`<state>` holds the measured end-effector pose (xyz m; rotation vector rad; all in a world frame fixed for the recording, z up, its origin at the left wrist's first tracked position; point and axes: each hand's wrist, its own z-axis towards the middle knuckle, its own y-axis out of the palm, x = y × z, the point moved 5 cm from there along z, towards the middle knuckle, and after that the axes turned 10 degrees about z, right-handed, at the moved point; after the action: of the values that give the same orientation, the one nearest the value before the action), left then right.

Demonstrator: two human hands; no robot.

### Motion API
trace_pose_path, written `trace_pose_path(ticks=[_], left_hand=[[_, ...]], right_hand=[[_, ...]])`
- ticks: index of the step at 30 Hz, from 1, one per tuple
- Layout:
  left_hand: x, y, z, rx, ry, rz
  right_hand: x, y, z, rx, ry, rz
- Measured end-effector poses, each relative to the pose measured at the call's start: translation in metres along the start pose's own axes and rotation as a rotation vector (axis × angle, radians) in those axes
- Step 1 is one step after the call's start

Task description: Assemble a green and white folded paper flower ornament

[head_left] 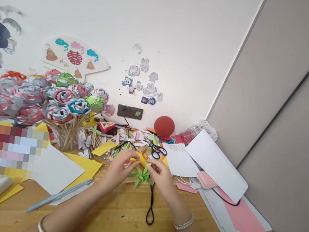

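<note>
A green folded-paper flower (142, 175) with several pointed petals is between my hands, just above the wooden table. My right hand (163, 174) pinches one of its upper petals between thumb and fingertips. On the other side, my left hand (124, 165) has thumb and forefinger bent together close to the flower; what lies between these fingertips is too small to make out. Yellow paper (143, 160) shows behind the fingers. Just beyond my right hand lie black-handled scissors (156, 152). A black cord loop (151, 212) rests on the table below the flower.
Paper roses (64, 96) on sticks crowd a clear vase at left. Paper scraps and sticks (95, 142) litter the back. A blue pen-like tool (60, 195) lies left; a red ball (164, 126) sits by the wall. White sheets (217, 164) and pink paper (252, 219) cover the right.
</note>
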<state>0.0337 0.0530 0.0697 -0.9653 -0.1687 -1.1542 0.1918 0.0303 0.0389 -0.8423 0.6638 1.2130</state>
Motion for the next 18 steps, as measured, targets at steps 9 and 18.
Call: trace_pose_path(ticks=[9, 18], left_hand=[[0.003, 0.025, -0.007, -0.239, -0.021, 0.136], [-0.003, 0.019, -0.004, -0.231, -0.100, 0.103]], right_hand=[[0.001, 0.009, -0.004, 0.041, -0.024, -0.026], [-0.001, 0.011, -0.004, -0.019, -0.033, -0.028]])
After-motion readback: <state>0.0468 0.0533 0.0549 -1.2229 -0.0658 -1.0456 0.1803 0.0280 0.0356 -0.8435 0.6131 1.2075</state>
